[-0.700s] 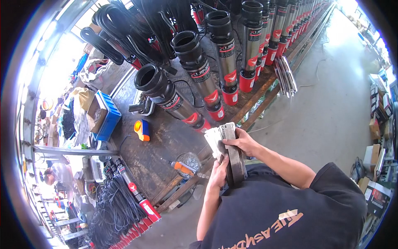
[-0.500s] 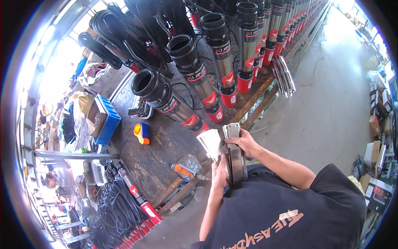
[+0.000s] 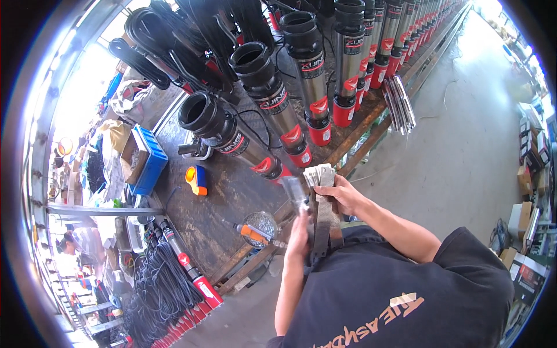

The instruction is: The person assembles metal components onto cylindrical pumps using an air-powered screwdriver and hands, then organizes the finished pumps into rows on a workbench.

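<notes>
My right hand [image 3: 343, 195] is closed round the upper part of a bundle of perforated metal strips [image 3: 328, 223]. Their pale ends fan out above the thumb, and the lower ends reach down to my dark shirt. Just left of the bundle, my left hand [image 3: 298, 233] pinches a grey metal strip [image 3: 293, 190], smeared by motion; whether it is one strip or several I cannot tell. Beyond my hands, steel submersible pumps [image 3: 303, 66] with black tops and red bases stand upright along the bench.
On the dark bench [image 3: 212, 232] are a bowl of small metal parts [image 3: 268, 220], an orange-handled screwdriver [image 3: 254, 234], an orange-and-blue tape dispenser [image 3: 197, 181] and a blue crate [image 3: 155, 162]. More metal strips [image 3: 399, 105] jut over its right edge. Pumps with coiled cables [image 3: 156, 278] lie lower left.
My left hand has moved slightly left, away from the bundle. The pale fan of strips above it has given way to a blurred grey strip. Strip ends in my right hand now spread wider.
</notes>
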Available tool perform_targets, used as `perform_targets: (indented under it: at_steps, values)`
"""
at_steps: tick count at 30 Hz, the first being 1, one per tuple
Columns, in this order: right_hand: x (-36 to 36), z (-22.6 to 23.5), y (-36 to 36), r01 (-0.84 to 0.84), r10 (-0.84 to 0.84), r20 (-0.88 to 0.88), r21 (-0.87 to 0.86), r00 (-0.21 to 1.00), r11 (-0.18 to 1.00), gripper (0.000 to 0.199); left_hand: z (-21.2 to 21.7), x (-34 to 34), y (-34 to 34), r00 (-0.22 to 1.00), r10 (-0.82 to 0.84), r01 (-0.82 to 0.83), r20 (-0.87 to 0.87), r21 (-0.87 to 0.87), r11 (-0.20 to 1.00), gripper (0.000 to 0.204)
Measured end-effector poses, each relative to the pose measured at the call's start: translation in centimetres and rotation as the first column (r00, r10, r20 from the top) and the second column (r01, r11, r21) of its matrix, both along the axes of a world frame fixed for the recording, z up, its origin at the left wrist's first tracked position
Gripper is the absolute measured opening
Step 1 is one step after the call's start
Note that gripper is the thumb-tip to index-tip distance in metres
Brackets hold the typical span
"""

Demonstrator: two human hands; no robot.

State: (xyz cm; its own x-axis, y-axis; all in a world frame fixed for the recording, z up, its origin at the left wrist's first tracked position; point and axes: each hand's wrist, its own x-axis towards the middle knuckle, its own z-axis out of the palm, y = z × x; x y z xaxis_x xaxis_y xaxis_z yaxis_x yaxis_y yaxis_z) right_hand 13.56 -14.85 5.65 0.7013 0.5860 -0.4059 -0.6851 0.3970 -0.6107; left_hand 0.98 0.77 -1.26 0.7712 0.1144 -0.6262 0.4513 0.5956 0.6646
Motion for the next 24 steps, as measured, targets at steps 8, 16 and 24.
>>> perform_targets:
  at_steps: [8, 16, 24]
  values:
    - [-0.7, -4.3, 0.3, -0.046, 0.048, 0.08, -0.029, 0.996, 0.999, 0.035, 2.9, 0.8, -4.4, 1.0, 0.018, -0.018, 0.017, 0.0, 1.0, 0.043]
    - [3.7, -2.6, -0.8, -0.024, 0.388, 0.462, -0.618, 0.798, 0.786, 0.081, 3.9, 3.7, -4.8, 0.955, -0.28, 0.255, 0.101, 0.204, 0.945, 0.026]
    - [4.1, -0.6, -1.3, -0.133, 0.205, 0.36, -0.216, 0.91, 0.967, 0.039, 8.9, 2.6, -7.2, 0.932, -0.361, 0.356, 0.022, 0.117, 0.927, 0.049]
